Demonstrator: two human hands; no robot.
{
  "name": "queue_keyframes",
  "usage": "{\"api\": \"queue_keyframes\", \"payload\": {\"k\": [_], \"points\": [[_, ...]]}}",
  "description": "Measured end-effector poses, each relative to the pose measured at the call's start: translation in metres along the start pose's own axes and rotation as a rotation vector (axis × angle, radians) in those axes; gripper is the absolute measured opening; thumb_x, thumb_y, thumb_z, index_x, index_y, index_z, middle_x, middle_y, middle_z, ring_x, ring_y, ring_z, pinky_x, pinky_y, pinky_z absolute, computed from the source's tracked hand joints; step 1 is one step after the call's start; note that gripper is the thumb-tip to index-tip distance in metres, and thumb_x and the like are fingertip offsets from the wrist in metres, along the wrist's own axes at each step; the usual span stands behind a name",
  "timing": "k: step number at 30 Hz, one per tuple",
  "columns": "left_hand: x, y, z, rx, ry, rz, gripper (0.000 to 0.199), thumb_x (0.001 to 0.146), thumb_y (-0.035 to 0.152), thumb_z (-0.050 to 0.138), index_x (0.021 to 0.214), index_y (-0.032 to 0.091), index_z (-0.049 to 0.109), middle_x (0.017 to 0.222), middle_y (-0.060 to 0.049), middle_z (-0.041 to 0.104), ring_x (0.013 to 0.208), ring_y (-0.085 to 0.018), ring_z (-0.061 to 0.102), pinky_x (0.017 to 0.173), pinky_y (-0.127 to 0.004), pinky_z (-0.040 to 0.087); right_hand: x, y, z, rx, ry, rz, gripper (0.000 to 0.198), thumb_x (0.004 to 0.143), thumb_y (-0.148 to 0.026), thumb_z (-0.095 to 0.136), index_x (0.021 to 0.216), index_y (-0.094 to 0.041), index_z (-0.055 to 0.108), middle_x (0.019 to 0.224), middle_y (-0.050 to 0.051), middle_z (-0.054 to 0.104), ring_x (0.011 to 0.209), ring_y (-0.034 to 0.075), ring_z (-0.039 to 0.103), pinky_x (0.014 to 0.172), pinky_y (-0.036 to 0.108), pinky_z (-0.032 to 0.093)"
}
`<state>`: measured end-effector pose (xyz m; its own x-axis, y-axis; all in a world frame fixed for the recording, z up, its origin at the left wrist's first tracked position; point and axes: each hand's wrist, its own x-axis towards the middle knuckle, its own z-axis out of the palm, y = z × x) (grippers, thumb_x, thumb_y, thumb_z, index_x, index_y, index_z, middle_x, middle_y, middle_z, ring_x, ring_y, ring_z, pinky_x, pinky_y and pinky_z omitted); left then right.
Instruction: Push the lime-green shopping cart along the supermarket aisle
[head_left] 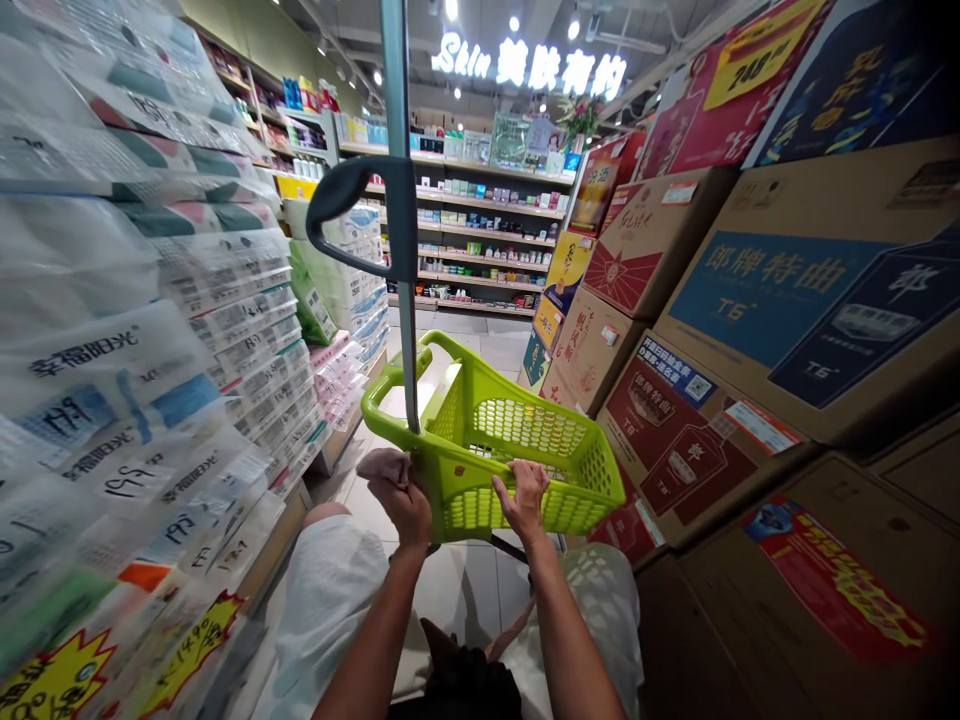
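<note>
A lime-green shopping basket [454,492] with mesh-like walls stands tilted before my knees, and its inside shows no goods. My right hand [523,498] is closed over the near long rim, its fingers bent over the edge. At the basket's left end, my left hand [407,512] holds a bunched greyish-pink cloth [382,466] close against the green wall. From that end rises a metal pole with a dark grey loop handle [406,215]. Neither hand touches the handle. Part of the left fingers is hidden by the cloth.
Stacked plastic-wrapped paper packs [225,260] line the left side. Cardboard cartons [750,290] are piled close on the right. Shelves of small goods [487,225] stand at the back, beyond the tiled floor [487,335]. My knees flank the basket.
</note>
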<state>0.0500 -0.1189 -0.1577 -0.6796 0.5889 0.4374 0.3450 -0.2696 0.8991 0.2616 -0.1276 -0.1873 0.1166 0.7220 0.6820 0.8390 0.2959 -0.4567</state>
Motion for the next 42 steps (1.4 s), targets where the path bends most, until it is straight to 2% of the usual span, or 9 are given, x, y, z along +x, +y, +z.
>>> {"api": "queue_keyframes", "payload": {"k": [3,7,12,15,19,22,29,36,42], "points": [[0.037,0.03,-0.004,0.086,0.035,0.234,0.026,0.09,0.031,0.059,0.111,0.016,0.06,0.121,-0.018,0.048,0.125,-0.037,0.043,0.115,-0.06,0.033,-0.001,0.001,-0.001,-0.007,0.013,-0.006,0.022,0.098,-0.041,0.05,0.103,-0.023,0.06,0.102,0.008,0.068,0.107,0.028,0.052,0.102,0.043,0.031],[0.089,0.062,-0.018,0.216,-0.303,0.454,0.023,0.081,0.026,0.065,0.102,0.019,0.071,0.124,-0.018,0.062,0.134,-0.041,0.04,0.118,-0.065,0.022,-0.002,0.005,-0.001,-0.011,0.033,-0.011,0.02,0.097,-0.041,0.052,0.101,-0.023,0.06,0.1,0.007,0.067,0.105,0.028,0.052,0.099,0.042,0.031],[0.141,0.069,-0.019,0.362,-0.697,0.708,0.032,0.082,0.052,0.069,0.067,0.024,0.064,0.082,-0.009,0.069,0.11,-0.033,0.063,0.116,-0.054,0.031,0.001,0.012,0.002,-0.001,0.051,0.014,0.021,0.096,-0.043,0.053,0.1,-0.024,0.061,0.098,0.006,0.068,0.104,0.028,0.053,0.099,0.042,0.031],[0.167,0.068,-0.001,0.333,-0.846,0.645,0.052,0.083,0.067,0.064,0.053,0.025,0.055,0.057,-0.002,0.057,0.071,-0.022,0.062,0.101,-0.04,0.046,0.005,0.017,0.004,0.004,0.067,0.018,0.022,0.096,-0.043,0.053,0.1,-0.023,0.061,0.098,0.006,0.068,0.105,0.028,0.053,0.1,0.042,0.031],[0.177,0.068,0.017,0.384,-0.955,0.506,0.054,0.082,0.072,0.062,0.054,0.027,0.059,0.055,-0.001,0.056,0.062,-0.02,0.056,0.086,-0.033,0.05,0.009,0.026,0.006,-0.017,0.058,0.012,0.021,0.096,-0.042,0.053,0.1,-0.023,0.061,0.1,0.006,0.069,0.105,0.027,0.053,0.101,0.042,0.031],[0.158,0.064,0.013,0.394,-0.888,0.641,0.048,0.078,0.07,0.069,0.06,0.026,0.061,0.067,-0.005,0.061,0.073,-0.023,0.06,0.093,-0.037,0.049,0.012,0.032,0.007,-0.021,0.055,0.024,0.019,0.096,-0.041,0.054,0.099,-0.024,0.061,0.1,0.006,0.069,0.105,0.027,0.054,0.101,0.041,0.031],[0.089,0.059,0.01,0.283,-0.363,0.71,0.035,0.085,0.056,0.068,0.081,0.021,0.066,0.079,-0.01,0.061,0.092,-0.03,0.06,0.107,-0.051,0.042,0.013,0.04,0.009,-0.027,0.092,0.051,0.016,0.093,-0.039,0.054,0.095,-0.024,0.06,0.096,0.006,0.069,0.104,0.028,0.055,0.102,0.042,0.03],[0.091,0.1,0.025,0.656,-0.485,0.703,0.054,0.093,0.062,0.051,0.063,0.019,0.063,0.064,-0.01,0.064,0.063,-0.023,0.059,0.084,-0.042,0.045,0.015,0.056,0.009,-0.048,0.094,0.022,0.017,0.093,-0.04,0.057,0.093,-0.024,0.059,0.092,0.004,0.067,0.1,0.027,0.054,0.099,0.04,0.031],[0.092,0.093,0.023,0.636,-0.418,0.765,0.055,0.099,0.056,0.046,0.066,0.018,0.067,0.064,-0.01,0.068,0.063,-0.022,0.063,0.078,-0.038,0.043,0.014,0.056,0.011,-0.06,0.103,0.017,0.018,0.095,-0.04,0.056,0.097,-0.023,0.06,0.094,0.005,0.067,0.102,0.027,0.054,0.102,0.042,0.029]]}}
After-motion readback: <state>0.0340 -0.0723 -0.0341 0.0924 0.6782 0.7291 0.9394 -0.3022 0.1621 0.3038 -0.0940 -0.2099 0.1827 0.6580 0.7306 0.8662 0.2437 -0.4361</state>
